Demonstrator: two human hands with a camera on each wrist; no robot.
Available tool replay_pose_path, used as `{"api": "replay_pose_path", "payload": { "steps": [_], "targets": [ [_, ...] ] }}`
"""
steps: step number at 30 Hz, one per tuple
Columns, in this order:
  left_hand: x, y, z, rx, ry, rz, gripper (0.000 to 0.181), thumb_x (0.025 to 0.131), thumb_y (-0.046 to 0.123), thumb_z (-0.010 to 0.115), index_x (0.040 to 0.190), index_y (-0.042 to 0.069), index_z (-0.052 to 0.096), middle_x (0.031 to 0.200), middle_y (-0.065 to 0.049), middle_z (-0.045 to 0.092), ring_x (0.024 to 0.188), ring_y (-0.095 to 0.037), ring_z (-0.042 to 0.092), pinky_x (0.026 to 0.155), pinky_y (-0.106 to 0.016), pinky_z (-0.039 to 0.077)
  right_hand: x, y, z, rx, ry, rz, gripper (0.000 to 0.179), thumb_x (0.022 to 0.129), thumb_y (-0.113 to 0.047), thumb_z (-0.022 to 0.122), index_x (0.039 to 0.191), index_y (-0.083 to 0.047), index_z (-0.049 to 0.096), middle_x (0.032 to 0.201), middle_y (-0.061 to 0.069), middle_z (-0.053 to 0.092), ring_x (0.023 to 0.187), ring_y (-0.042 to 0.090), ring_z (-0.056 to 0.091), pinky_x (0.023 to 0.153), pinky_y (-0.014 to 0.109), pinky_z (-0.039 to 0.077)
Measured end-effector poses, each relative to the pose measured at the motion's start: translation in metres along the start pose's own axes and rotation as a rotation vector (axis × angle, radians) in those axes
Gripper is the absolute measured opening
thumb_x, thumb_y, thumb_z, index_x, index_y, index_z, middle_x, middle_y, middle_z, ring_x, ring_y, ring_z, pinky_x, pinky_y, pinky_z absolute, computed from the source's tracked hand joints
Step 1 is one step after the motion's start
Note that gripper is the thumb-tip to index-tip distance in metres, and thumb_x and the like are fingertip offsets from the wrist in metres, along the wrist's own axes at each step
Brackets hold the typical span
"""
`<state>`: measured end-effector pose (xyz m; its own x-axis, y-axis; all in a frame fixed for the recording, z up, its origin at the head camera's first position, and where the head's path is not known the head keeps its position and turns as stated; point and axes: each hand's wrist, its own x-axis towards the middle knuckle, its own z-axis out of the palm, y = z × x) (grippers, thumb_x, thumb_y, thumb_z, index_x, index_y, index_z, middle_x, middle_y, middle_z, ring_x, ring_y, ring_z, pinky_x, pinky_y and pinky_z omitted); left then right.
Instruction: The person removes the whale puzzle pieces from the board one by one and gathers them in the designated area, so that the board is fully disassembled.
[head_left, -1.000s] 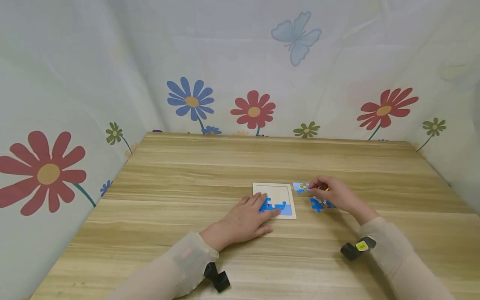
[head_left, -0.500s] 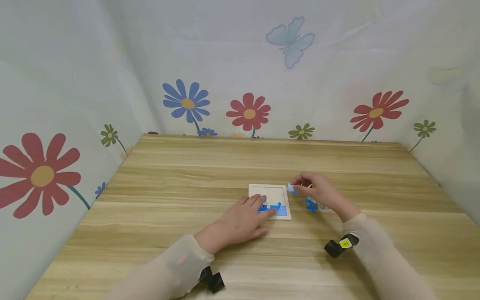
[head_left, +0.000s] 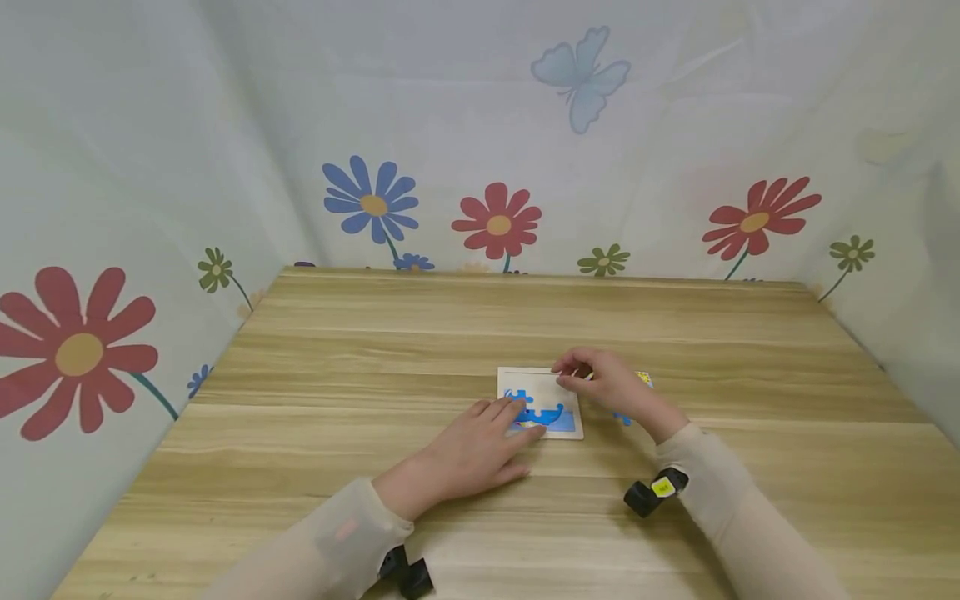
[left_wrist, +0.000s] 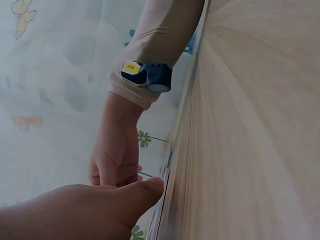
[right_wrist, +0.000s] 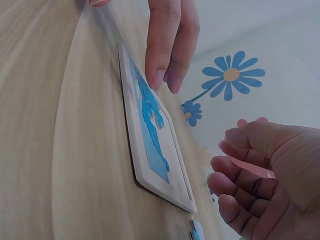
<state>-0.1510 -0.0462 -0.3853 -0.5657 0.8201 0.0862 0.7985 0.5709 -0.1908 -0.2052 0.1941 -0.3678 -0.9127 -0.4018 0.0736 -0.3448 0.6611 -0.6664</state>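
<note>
A square wooden puzzle tray (head_left: 502, 382) lies on the table, its near half filled with blue puzzle pieces (head_left: 551, 415). My left hand (head_left: 465, 454) rests at the tray's near left, fingers stretched and fingertips over the blue pieces. My right hand (head_left: 611, 387) hovers above the tray's far right side, thumb and index finger brought together. In the right wrist view that hand (right_wrist: 270, 185) has its fingers curled, and a pinkish puzzle piece (right_wrist: 256, 168) shows between them, mostly hidden by the thumb and fingers.
Loose puzzle pieces lie right of the tray, a yellow-patterned piece (head_left: 643, 379) and a blue piece (head_left: 622, 418) partly behind the right hand. Another piece (right_wrist: 197, 230) sits beside the tray's corner in the right wrist view. A flower-printed curtain (head_left: 435, 100) stands behind the table.
My right hand has moved left from the loose pieces to over the tray's right side. The left hand's fingers have drawn back slightly, showing more of the blue pieces.
</note>
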Motion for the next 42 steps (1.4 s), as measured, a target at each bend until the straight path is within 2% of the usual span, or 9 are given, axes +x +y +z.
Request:
{"api": "replay_pose_path", "payload": {
  "steps": [18, 24, 35, 42],
  "targets": [
    [-0.008, 0.007, 0.008, 0.023, 0.05, 0.065, 0.055, 0.095, 0.058, 0.043, 0.14, 0.027, 0.047, 0.142, -0.013, 0.05, 0.13, -0.027, 0.05, 0.106, -0.041, 0.043, 0.016, -0.012, 0.028, -0.021, -0.043, -0.04, 0.016, 0.091, -0.012, 0.063, 0.103, -0.002, 0.067, 0.09, 0.008, 0.067, 0.081, 0.016, 0.06, 0.075, 0.029, 0.05],
    [-0.009, 0.007, 0.009, -0.009, 0.018, 0.067, 0.058, 0.096, 0.06, 0.038, 0.141, 0.024, 0.047, 0.142, -0.012, 0.05, 0.13, -0.027, 0.049, 0.107, -0.04, 0.042, 0.018, -0.014, 0.037, -0.028, -0.067, -0.003, 0.016, 0.091, -0.013, 0.063, 0.104, -0.004, 0.068, 0.088, 0.005, 0.065, 0.077, 0.013, 0.057, 0.072, 0.027, 0.048],
    [-0.007, 0.007, 0.009, -0.002, 0.033, 0.077, 0.057, 0.097, 0.059, 0.039, 0.139, 0.023, 0.05, 0.141, -0.011, 0.052, 0.129, -0.026, 0.049, 0.108, -0.038, 0.042, 0.018, -0.016, 0.044, -0.074, -0.03, 0.0, 0.012, 0.091, -0.013, 0.064, 0.099, -0.005, 0.068, 0.086, 0.005, 0.062, 0.072, 0.01, 0.056, 0.07, 0.027, 0.049],
    [-0.008, 0.007, 0.012, -0.011, 0.06, 0.078, 0.056, 0.096, 0.059, 0.041, 0.138, 0.022, 0.051, 0.139, -0.01, 0.053, 0.127, -0.026, 0.05, 0.107, -0.039, 0.043, 0.017, -0.018, 0.046, -0.064, -0.033, 0.004, 0.011, 0.091, -0.013, 0.063, 0.099, -0.005, 0.067, 0.089, 0.007, 0.061, 0.073, 0.01, 0.056, 0.071, 0.027, 0.049]
  ]
}}
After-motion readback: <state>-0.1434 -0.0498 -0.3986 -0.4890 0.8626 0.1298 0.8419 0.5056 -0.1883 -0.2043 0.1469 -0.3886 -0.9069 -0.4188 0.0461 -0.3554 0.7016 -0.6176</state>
